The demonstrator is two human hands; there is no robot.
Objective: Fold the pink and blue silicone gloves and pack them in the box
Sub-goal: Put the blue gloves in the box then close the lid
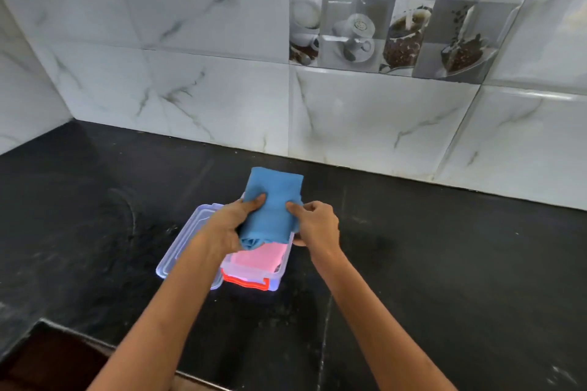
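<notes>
Blue glove (273, 200), one, folded, gripped by our left hand (227, 225) and right hand (317, 225) over clear box (254, 276); one pink glove (259, 258) inside.

The blue glove (273, 200) is folded into a thick oblong bundle, its far end flat and square, its near end rolled; it sits tilted over the far part of the box (254, 276). The pink glove (259, 258) lies folded flat inside the clear box, apparently beneath the blue one. The box's near side carries a red latch (246, 282).
</notes>
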